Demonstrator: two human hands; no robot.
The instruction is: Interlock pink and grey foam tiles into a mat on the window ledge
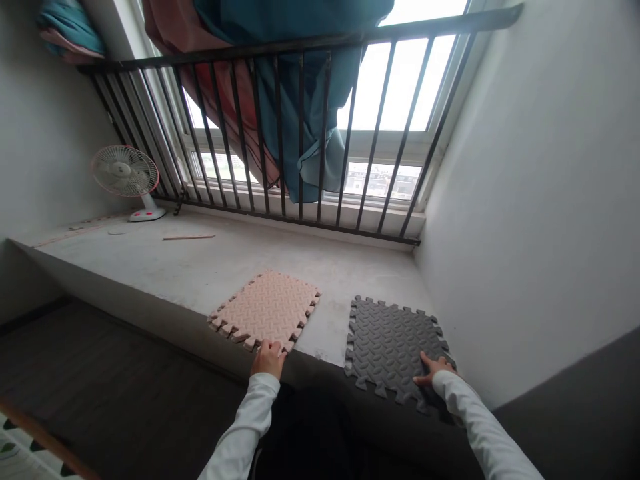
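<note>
Pink interlocking foam mats (273,303) lie in a small stack on the pale ledge, their notched front corner at the ledge's edge. My left hand (269,359) is closed on that corner, fingers curled over it. To the right, a dark grey foam mat (395,343) with a raised tread pattern lies near the wall, its front part reaching past the ledge's edge. On its right side rests my right hand (436,370), thumb and forefinger spread apart on the surface. The other fingers are partly hidden.
A white fan with a pink rim (125,172) stands at the ledge's far left. Near it lies a thin wooden stick (189,237). A black metal railing (300,133) runs along the window, with blue and pink curtains (287,127) behind and over it. A white wall (540,200) bounds the right side.
</note>
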